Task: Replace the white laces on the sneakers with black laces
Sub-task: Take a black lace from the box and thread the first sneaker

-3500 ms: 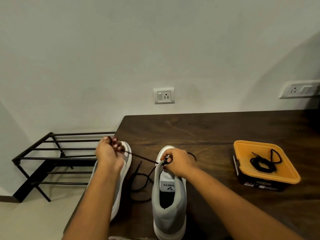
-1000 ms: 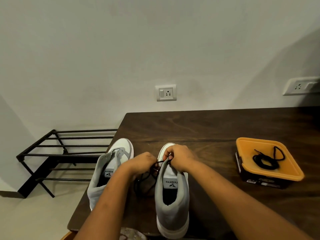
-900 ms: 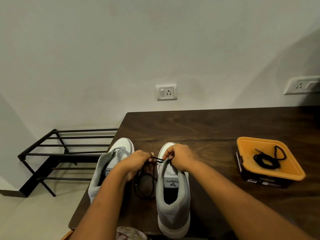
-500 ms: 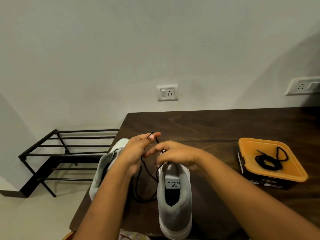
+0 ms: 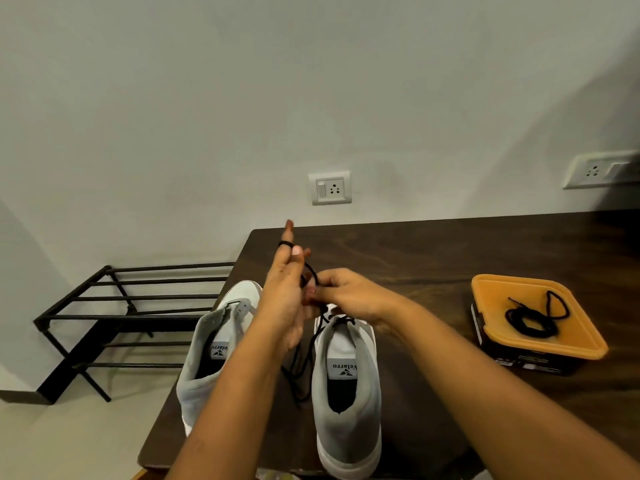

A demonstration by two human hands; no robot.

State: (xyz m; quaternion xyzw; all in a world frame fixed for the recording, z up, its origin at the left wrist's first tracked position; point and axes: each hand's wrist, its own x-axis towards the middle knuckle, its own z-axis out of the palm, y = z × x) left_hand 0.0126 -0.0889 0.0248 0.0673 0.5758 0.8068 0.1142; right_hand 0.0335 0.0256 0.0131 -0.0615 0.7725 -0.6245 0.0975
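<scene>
Two grey-and-white sneakers stand heel toward me on the dark wooden table (image 5: 433, 258): the left sneaker (image 5: 211, 355) at the table's left edge, the right sneaker (image 5: 346, 382) beside it. A black lace (image 5: 300, 372) runs from the right sneaker's top eyelets and hangs slack between the shoes. My left hand (image 5: 282, 299) is raised above them, fingers pointing up, with the lace looped round its index finger and the thumb against it. My right hand (image 5: 349, 296) pinches the same lace just above the right sneaker's tongue. The sneaker's front is hidden behind my hands.
An orange-lidded box (image 5: 585, 341) at the right carries a second coiled black lace (image 5: 530, 322). A black metal shoe rack (image 5: 114, 306) stands on the floor left of the table. Wall sockets (image 5: 330, 188) sit behind the table.
My left hand rose from the sneaker's eyelets and straightened upward, with the lace now wound round its index finger. My right hand lifted slightly off the tongue and pinches the lace.
</scene>
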